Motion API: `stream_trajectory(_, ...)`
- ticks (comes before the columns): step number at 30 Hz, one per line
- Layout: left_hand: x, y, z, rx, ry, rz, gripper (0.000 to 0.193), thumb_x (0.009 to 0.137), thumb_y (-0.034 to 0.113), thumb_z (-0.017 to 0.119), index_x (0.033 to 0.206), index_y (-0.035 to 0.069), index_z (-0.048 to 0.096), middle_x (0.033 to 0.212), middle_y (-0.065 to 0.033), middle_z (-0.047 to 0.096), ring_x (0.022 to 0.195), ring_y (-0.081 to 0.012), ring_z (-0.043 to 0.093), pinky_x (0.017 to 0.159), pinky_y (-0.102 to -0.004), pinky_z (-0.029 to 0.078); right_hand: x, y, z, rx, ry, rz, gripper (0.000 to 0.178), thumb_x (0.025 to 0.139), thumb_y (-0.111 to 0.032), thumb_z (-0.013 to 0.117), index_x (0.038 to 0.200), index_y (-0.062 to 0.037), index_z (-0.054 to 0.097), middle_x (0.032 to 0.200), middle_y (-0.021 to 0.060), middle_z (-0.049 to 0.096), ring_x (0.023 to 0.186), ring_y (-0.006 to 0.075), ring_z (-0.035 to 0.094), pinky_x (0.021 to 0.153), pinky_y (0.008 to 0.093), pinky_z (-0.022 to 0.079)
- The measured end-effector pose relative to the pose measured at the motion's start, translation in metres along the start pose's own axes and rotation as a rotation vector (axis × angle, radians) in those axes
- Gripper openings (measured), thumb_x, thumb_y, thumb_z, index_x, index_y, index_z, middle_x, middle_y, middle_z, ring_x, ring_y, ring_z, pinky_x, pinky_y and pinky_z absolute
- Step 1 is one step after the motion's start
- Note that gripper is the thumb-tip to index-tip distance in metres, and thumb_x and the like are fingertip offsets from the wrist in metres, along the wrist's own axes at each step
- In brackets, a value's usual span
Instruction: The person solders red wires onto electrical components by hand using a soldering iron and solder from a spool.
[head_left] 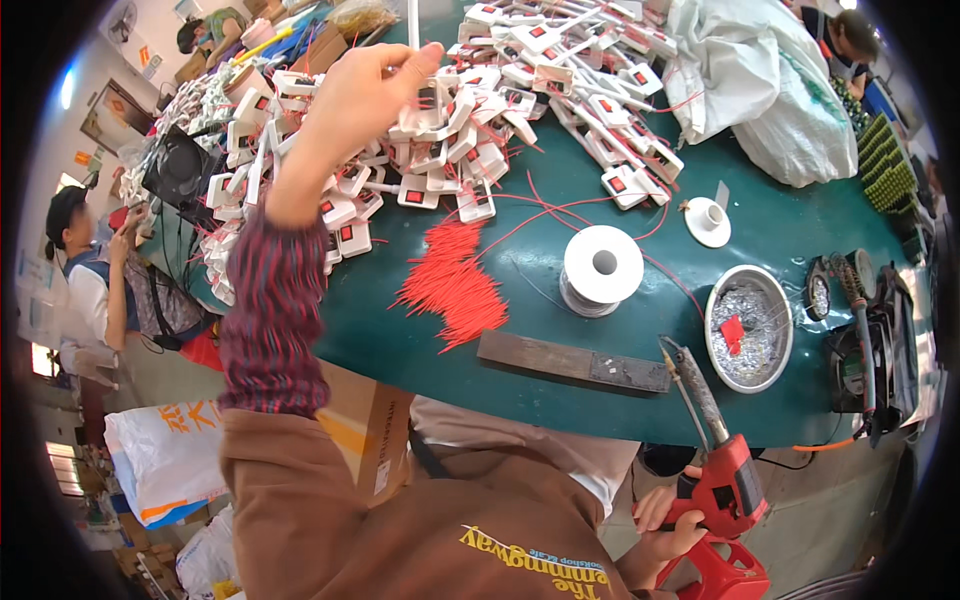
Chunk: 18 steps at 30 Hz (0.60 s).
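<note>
My left hand point(365, 95) reaches over the near left of a big pile of white plastic housings point(480, 160). Its fingers are closed around one white long-handled housing point(425, 108), whose stem rises past the fingertips; part of it is hidden by the hand. Many housings show dark-and-red switch faces and thin red wires. At the lower right, below the table edge, my right hand point(672, 520) grips a red soldering gun point(735, 480), its tip pointing up toward the table. A heap of short red wires point(455, 285) lies in front of the pile.
A white wire reel point(603, 268) stands mid-table, behind a dark flat bar point(573, 362). Right of it sits a metal bowl point(748, 365) with silvery scraps. White sacks point(770, 90) lie at the back right. A small black fan point(178, 175) is at left. Other people work farther off.
</note>
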<state>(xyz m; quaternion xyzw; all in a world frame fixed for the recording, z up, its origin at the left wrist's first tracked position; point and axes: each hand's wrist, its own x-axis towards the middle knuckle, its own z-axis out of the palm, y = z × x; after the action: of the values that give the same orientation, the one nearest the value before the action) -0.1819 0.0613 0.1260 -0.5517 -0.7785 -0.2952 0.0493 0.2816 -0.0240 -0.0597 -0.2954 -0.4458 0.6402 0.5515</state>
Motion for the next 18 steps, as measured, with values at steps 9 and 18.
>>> stream_trajectory(9,0.020,0.030,0.066,0.107,0.239,0.323,0.023,0.083,0.027,0.063,0.087,0.005,0.068,0.093,-0.0131,0.064,0.095,-0.0307,0.059,0.082,-0.0384,0.046,0.005,-0.015,0.022,-0.081,0.023,-0.002,0.062,0.092,-0.045,0.050,0.120,0.0084,0.036,0.043,0.0022,0.038,0.031,0.0136,0.038,0.035,0.0274,0.036)
stream_trajectory(18,0.108,0.034,0.167,0.446,-0.108,0.454,0.014,0.076,0.010,0.059,0.085,0.005,0.068,0.094,-0.0119,0.064,0.098,-0.0304,0.058,0.078,-0.0417,0.051,0.000,-0.019,0.024,-0.041,0.033,-0.044,0.059,0.092,-0.043,0.050,0.119,0.0077,0.037,0.044,0.0022,0.038,0.031,0.0139,0.038,0.035,0.0281,0.037)
